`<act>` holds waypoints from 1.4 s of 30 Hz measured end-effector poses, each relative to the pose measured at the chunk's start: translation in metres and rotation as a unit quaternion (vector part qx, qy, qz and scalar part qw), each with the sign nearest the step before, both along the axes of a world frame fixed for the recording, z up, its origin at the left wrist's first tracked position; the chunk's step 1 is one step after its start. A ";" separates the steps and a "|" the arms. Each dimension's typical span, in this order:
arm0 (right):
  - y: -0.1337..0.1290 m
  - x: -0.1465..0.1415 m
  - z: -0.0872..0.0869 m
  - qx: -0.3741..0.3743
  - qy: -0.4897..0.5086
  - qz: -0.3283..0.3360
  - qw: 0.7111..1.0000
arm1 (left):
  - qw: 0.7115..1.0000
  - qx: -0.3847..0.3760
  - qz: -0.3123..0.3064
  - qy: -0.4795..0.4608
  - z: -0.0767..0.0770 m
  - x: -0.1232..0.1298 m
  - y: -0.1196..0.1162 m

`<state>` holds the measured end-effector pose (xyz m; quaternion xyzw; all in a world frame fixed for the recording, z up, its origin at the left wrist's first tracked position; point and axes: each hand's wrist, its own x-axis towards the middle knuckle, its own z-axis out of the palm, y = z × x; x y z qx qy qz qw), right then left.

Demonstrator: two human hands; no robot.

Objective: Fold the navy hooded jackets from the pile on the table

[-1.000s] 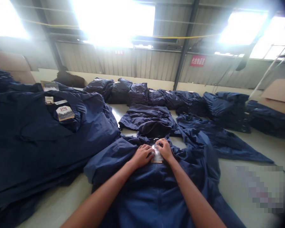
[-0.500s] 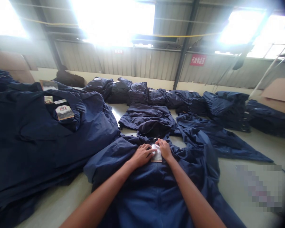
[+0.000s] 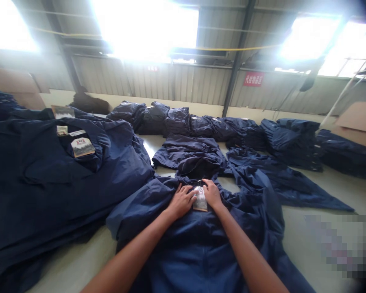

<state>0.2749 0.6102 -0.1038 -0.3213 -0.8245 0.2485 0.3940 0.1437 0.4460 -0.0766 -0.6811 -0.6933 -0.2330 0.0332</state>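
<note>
A hang tag (image 3: 200,199) is lying on a navy garment (image 3: 201,244) near the tabletop's (image 3: 305,240) front edge, between a worker's two hands. The left hand (image 3: 182,200) is spreading loosely, fingertips touching the tag's left side; the right hand (image 3: 212,193) is curving, partly open, against its upper right. The fingers are covering the tag's upper edges, its print is looking too small to read, and both forearms are running out of frame.

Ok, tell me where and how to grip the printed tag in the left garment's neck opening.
I'd pinch the tag by its near, brown-edged end, coming from the wearer's side: it lies printed face up, that end uncovered, while its far end sits close to the white strip.
</note>
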 end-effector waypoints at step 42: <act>-0.002 0.004 0.002 0.037 -0.060 -0.008 0.997 | 1.000 0.020 0.003 -0.021 -0.005 -0.013 0.046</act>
